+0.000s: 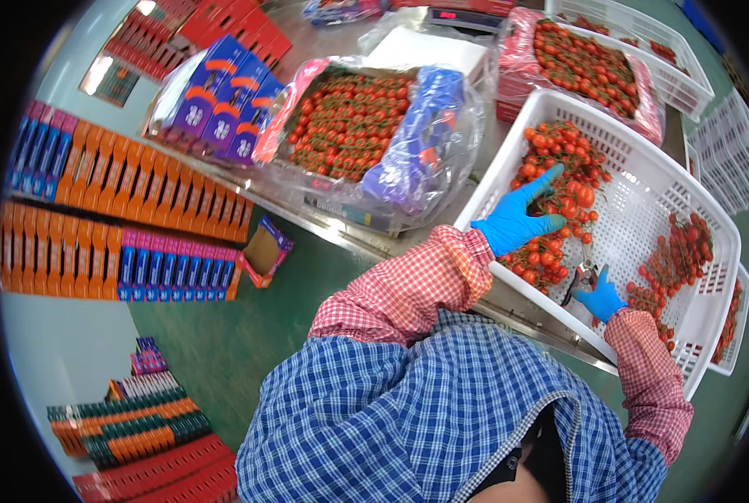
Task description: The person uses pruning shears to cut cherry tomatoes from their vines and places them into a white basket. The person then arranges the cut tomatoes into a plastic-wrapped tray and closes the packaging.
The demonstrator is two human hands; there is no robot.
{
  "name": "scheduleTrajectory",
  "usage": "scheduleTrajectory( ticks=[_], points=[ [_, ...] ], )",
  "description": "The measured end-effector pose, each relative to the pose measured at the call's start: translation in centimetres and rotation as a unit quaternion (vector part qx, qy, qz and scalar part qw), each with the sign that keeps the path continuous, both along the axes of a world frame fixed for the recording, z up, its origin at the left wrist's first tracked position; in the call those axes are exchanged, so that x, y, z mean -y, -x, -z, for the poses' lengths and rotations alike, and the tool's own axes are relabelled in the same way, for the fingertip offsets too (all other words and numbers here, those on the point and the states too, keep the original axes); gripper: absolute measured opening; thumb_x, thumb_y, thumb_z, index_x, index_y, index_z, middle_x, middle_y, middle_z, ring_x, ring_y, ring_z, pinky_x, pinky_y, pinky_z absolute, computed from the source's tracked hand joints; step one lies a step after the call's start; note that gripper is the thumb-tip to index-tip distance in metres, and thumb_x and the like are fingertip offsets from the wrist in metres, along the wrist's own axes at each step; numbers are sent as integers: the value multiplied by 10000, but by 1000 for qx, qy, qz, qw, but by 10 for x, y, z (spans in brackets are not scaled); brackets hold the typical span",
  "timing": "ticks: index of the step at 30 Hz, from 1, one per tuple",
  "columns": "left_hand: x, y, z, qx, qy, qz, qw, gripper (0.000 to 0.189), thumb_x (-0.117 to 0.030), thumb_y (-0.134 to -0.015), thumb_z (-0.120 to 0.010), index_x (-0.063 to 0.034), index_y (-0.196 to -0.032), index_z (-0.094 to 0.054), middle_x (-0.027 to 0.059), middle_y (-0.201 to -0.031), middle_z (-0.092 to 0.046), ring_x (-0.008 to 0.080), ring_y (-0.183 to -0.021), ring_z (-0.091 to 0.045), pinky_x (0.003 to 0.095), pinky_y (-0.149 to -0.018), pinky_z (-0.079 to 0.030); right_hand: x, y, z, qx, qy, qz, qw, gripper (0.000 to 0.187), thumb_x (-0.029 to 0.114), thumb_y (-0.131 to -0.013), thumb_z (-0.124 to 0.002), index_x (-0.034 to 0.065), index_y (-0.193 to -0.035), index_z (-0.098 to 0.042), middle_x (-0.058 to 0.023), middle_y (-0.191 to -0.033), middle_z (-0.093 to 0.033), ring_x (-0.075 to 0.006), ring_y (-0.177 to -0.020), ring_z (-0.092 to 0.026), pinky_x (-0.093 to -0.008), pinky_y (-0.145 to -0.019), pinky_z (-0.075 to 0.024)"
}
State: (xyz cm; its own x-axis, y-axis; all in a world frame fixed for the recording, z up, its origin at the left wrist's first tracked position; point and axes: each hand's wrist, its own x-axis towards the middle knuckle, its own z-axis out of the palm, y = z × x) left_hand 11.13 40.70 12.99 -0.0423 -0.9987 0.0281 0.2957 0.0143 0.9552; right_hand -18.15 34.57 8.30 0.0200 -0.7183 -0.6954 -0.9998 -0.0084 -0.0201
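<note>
My left hand [520, 214], in a blue glove with stained fingertips, reaches over red cherry tomatoes on the vine [560, 148] at the left side of a white perforated plastic crate [626, 157]. Its thumb and index finger are spread around a cluster of larger tomatoes [575, 198]; how firmly it holds them cannot be told. My right hand [600, 300], gloved in blue, holds pruning shears [580, 283] with dark and red handles over the crate, their tips pointing away from me. More vine tomatoes [676, 258] lie at the crate's right side.
A plastic-lined box of vine tomatoes [349, 126] stands on the metal table [343, 236] to the left. Another tomato box [585, 69] sits behind the crate. Blue-purple cartons [223, 100] are at the table's far left, and stacked white crates [732, 154] at the right.
</note>
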Motion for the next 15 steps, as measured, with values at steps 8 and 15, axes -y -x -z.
scheduleTrajectory(
  ticks=[8, 15],
  points=[
    [-46, -97, 10, 147, 79, -161, 973, 821, -94, -644, -751, -105, -1340, -315, 95, -1052, -507, 166, -918, -536, 293, -797, -469, 19, 11, -2, 18, 32, 94, 995, 1001, 172, -634, -596, 11, -1370, 64, -180, -794, -614, -235, -648, -608, -341, -539, -489],
    [-30, -171, 13, 425, 123, -205, 873, 844, -106, -614, -757, -120, -1337, -322, 107, -1052, -496, 219, -923, -546, 310, -790, -467, 4, -29, -95, 406, 17, 166, 899, 634, -23, -626, -477, 36, -1253, -416, -48, -892, -530, -111, -715, -517, -245, -603, -453]
  ],
)
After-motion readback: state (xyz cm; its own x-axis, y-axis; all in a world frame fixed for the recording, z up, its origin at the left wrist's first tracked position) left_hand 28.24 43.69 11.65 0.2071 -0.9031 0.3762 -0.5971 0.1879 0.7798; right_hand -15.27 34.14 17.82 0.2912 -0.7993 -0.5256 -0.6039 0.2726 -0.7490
